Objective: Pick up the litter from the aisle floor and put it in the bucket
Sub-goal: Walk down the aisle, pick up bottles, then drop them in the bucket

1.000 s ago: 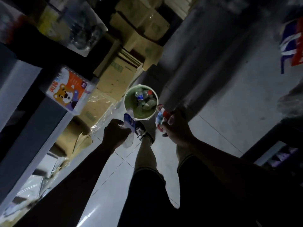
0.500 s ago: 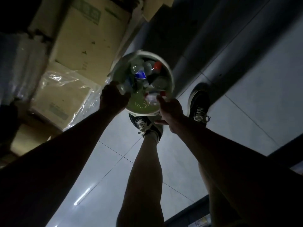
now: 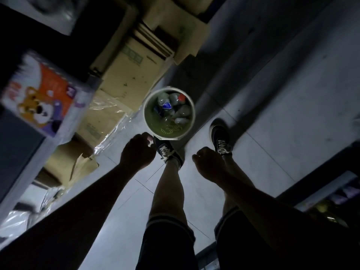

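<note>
A white bucket [image 3: 145, 114] with a green inside stands on the tiled aisle floor just ahead of my feet. Litter [image 3: 171, 110] fills it: crushed clear bottles, a blue label and a red cap. My left hand [image 3: 136, 152] hangs just short of the bucket's near rim, fingers loosely curled with nothing in them. My right hand [image 3: 208, 164] hangs lower and to the right, apart from the bucket, also loosely curled and holding nothing.
Cardboard boxes [image 3: 124, 75] and clear plastic wrap line the left side of the aisle beside the bucket. An orange pack with a cartoon bear [image 3: 41, 98] sits on the left shelf. My shoes [image 3: 165, 151] stand by the bucket. A dark shelf edge [image 3: 321, 182] runs along the right.
Both hands held litter over the bucket and let it go into it. They have drawn back toward me with nothing in them, and the view has pulled away from the bucket.
</note>
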The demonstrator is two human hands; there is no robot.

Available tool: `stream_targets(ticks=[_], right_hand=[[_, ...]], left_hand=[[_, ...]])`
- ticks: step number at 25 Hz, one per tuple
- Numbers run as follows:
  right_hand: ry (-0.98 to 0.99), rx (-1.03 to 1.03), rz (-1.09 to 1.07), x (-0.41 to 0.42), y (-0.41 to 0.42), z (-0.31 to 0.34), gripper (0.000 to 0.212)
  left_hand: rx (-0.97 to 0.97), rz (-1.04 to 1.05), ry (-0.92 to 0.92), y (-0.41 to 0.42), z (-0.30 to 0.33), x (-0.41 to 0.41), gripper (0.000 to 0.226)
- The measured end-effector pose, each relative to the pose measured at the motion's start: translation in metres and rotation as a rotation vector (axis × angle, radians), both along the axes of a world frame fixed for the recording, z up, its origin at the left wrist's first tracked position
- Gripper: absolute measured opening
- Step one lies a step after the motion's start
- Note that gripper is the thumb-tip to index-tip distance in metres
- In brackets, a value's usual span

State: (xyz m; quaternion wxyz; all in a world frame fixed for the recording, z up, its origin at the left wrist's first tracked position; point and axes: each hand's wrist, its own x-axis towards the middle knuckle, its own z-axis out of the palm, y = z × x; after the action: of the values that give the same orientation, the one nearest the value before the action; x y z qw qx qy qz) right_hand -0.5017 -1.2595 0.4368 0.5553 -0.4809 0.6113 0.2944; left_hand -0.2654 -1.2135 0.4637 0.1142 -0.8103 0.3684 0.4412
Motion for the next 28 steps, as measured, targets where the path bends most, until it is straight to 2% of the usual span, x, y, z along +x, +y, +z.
stream_targets(ticks=[5,8,11,13,15,19,23,28], right_hand=[[-0.119,-0.096,0.334,-0.030,-0.028,0.115,0.041],[-0.223,-0.142,0.605,-0.045,-0.043,0.184,0.052],[-0.272,-0.232,0.814,-0.057,-0.056,0.242,0.036],[-0.295,-0.284,0.969,-0.065,-0.060,0.267,0.030],[-0.310,-0.306,1.105,-0.068,-0.060,0.289,0.031],[-0.368,-0.399,1.288,-0.072,-0.042,0.320,0.033],[-0.408,-0.391,1.524,-0.081,-0.003,0.338,0.029],[-0.503,-0.387,1.808,-0.101,0.052,0.356,0.026]], left_hand=[[-0.011,0.051,0.005,0.015,0.128,-0.045,0.027],[-0.041,0.169,-0.013,0.041,0.199,-0.078,0.031],[-0.078,0.312,-0.034,0.078,0.251,-0.124,0.040],[-0.066,0.451,-0.017,0.103,0.275,-0.155,0.029],[-0.051,0.608,0.017,0.130,0.291,-0.186,0.025],[-0.065,0.878,0.048,0.192,0.309,-0.254,0.035],[-0.112,1.144,0.002,0.247,0.310,-0.336,0.030],[-0.153,1.442,-0.008,0.305,0.315,-0.448,0.034]])
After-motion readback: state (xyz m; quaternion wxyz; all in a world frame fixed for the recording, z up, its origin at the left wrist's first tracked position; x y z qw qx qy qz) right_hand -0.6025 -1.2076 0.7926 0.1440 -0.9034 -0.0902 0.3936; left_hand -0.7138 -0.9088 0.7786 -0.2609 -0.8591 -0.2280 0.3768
